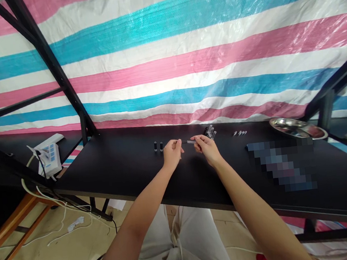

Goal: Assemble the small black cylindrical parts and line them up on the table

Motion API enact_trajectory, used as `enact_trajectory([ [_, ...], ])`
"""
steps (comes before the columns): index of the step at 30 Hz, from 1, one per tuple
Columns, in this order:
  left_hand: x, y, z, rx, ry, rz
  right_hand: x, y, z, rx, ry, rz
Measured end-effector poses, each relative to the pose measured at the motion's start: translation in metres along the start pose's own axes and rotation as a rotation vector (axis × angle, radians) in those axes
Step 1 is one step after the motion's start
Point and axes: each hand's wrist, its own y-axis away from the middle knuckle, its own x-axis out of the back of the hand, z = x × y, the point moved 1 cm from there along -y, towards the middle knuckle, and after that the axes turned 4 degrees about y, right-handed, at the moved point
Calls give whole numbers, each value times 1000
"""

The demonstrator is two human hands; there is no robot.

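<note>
Left hand (pixel 172 153) and right hand (pixel 207 148) pinch the ends of an apparent slim tube (pixel 188 141); judged light, stiff, best held there.

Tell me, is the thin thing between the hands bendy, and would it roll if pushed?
The thin rod is probably stiff: it runs straight between the left hand and right hand without sagging. It's likely light, being so slim. It might roll on the flat table, though I can't see whether it's round.
</note>
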Motion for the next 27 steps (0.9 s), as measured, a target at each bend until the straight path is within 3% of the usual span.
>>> enact_trajectory([
  [5, 3, -4, -2, 7, 61, 60, 2, -1, -1, 44, -36, 47],
  [11, -2, -3, -10, 48, 69, -98, -3, 5, -5, 96, 177, -107],
  [18, -3, -2, -7, 33, 88, -99, -2, 6, -4, 141, 269, -211],
  [27, -2, 1, -2, -89, -169, -89, 5, 2, 3, 102, 342, -277],
])
